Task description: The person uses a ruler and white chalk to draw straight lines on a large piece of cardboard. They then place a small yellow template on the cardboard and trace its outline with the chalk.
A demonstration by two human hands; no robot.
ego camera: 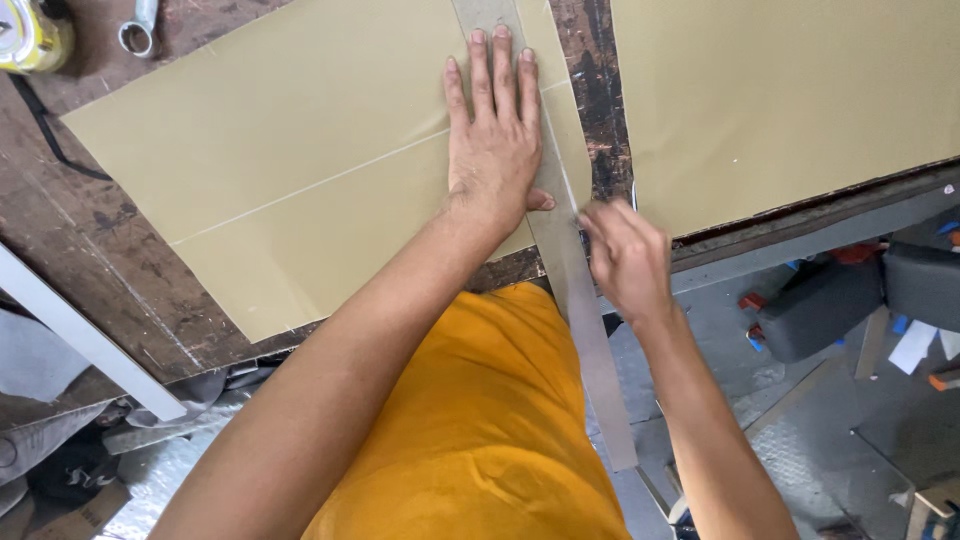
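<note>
Sheet material first — a tan sheet, flat and matte, lying on the worn dark workbench and filling the upper left of the view, its corners skewed so one points down toward seven o'clock. A thin pale scored line crosses it from the left edge up toward the wrist. Along its right edge lies a long metal straightedge, grey and dull, running from twelve o'clock down past the bench edge toward five o'clock, where its lower end hangs out over the floor.

Left hand is pressed flat on the sheet, fingers together and pointing to twelve o'clock, its thumb side touching the straightedge. Right hand sits just at three o'clock of the straightedge, fingers curled in tight; it is blurred, and whatever it pinches against the ruler's edge cannot be made out.

Further right — a second tan sheet of the same colour, apart from the first, with a strip of scarred bench between them. At eleven o'clock, a yellow tape measure and a metal ring spanner. Below it all, the person's orange shirt, and grey floor clutter at four o'clock.
</note>
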